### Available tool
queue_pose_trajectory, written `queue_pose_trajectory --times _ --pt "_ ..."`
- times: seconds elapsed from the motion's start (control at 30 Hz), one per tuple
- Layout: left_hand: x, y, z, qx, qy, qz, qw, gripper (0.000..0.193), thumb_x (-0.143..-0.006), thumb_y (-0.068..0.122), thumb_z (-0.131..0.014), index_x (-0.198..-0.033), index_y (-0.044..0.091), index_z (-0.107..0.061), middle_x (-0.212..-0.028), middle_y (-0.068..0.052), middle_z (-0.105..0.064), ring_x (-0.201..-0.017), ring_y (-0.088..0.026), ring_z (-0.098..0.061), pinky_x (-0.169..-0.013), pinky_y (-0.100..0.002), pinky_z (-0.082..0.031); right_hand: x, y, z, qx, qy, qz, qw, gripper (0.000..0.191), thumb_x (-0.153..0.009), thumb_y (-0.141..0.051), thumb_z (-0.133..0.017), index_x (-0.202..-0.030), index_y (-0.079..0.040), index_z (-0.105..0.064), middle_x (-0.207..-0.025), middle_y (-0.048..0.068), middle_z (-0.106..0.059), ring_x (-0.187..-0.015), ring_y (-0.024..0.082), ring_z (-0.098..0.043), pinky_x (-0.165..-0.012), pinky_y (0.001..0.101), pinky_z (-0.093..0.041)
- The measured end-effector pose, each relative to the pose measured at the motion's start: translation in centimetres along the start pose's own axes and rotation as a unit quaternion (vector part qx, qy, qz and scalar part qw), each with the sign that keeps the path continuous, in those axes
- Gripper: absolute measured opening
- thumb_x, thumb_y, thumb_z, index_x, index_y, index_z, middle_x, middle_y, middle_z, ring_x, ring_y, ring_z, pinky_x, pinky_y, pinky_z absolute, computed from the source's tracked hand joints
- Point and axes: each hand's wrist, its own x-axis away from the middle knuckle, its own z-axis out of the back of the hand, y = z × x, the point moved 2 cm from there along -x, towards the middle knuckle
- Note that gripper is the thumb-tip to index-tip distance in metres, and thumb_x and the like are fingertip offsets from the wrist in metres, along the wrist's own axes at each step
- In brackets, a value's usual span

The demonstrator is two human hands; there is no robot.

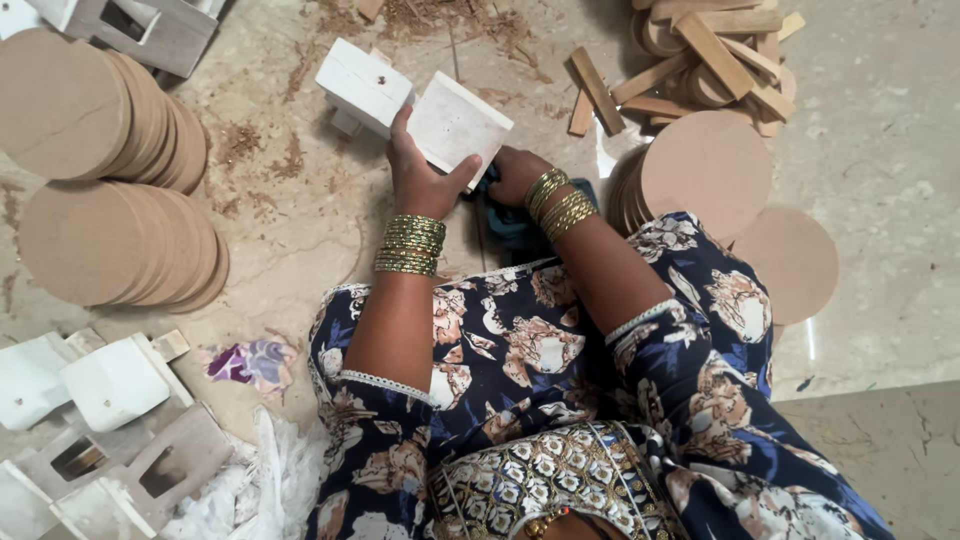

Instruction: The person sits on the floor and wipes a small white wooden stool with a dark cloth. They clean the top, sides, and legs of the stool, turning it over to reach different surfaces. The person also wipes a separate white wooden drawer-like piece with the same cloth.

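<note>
I held the white-painted wooden box (pixel 415 105) on the floor (pixel 880 300) in front of my knees, my left hand (pixel 420 180) gripping its near edge, thumb and fingers pinching the flat white panel. My right hand (pixel 515 175) lay just right of the box on a blue cloth (pixel 510 225); I cannot tell how its fingers were set. Painted boxes (pixel 110 385) lay far left of it and bare ones (pixel 150 470) beside those, so I judged much still undone. Brown discs (pixel 90 170) were stacked left, wooden sticks (pixel 700 60) right.
</note>
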Motion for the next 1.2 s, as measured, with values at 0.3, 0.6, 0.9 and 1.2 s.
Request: queue_pose_trajectory --times 0.3,0.6,0.9,1.2 --pt "-0.1 0.0 -0.4 0.022 -0.008 -0.012 1.000 0.118 -0.071 0.035 -0.097 -0.157 0.004 -0.022 -0.151 -0.029 -0.038 -0.141 -0.043 -0.042 -0.119 -0.050 -0.038 2.5 0.2 0.3 0.049 0.054 0.100 0.992 0.046 -0.078 -0.027 -0.071 -0.119 -0.006 -0.068 -0.111 0.020 -0.071 -0.103 0.041 -0.067 -0.092 0.0474 -0.054" --pt "-0.1 1.6 -2.6 0.060 0.000 -0.009 0.998 0.126 -0.075 0.045 -0.093 -0.160 0.001 -0.011 -0.157 -0.035 -0.030 -0.145 -0.045 -0.036 -0.120 -0.048 -0.034 1.6 -1.3 -2.4 0.126 0.057 -0.087 0.987 0.043 -0.087 -0.047 -0.071 -0.095 -0.005 -0.078 -0.096 0.023 -0.071 -0.091 0.039 -0.070 -0.085 0.0497 -0.057" --pt "-2.5 0.1 -0.2 -0.121 -0.136 0.087 0.979 0.097 -0.083 0.043 -0.081 -0.159 0.009 -0.031 -0.156 -0.024 -0.041 -0.143 -0.039 -0.045 -0.120 -0.044 -0.038 5.4 5.1 3.6 0.113 0.214 -0.193 0.951 0.039 -0.082 -0.033 -0.077 -0.108 -0.004 -0.071 -0.106 0.022 -0.072 -0.100 0.041 -0.068 -0.087 0.0504 -0.055" --pt "-3.7 -0.2 0.6 -0.298 -0.074 0.134 0.942 0.089 -0.072 0.034 -0.087 -0.147 0.016 -0.044 -0.159 -0.016 -0.027 -0.131 -0.047 -0.046 -0.101 -0.053 -0.047 5.1 -0.1 -3.5 -0.040 0.253 0.049 0.965 0.059 -0.079 -0.016 -0.075 -0.133 0.002 -0.060 -0.135 0.026 -0.061 -0.121 0.044 -0.058 -0.105 0.0464 -0.047"
